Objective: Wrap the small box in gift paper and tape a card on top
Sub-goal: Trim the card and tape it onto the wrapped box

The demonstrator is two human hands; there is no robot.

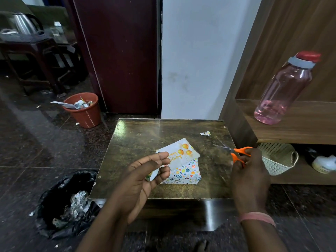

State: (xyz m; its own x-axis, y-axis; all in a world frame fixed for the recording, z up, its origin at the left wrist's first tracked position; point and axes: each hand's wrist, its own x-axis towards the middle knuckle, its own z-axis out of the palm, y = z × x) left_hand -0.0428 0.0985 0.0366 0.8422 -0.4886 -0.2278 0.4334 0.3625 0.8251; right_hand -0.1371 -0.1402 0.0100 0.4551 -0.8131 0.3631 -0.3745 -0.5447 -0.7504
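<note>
1 paper scrap (205, 133) lay on the table (145, 135). Left hand (145, 176) pinched the card (179, 153) over the wrapped box (184, 173); right hand (249, 171) gripped orange scissors (236, 152).

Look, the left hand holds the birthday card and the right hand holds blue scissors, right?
Not quite: the scissors in the right hand have orange handles, not blue, as the head view shows. The left hand does hold the birthday card.

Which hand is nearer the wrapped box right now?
Left. The left hand holds the birthday card right beside and over the wrapped box. The right hand grips the orange scissors off to the box's right, clearly apart.
</note>
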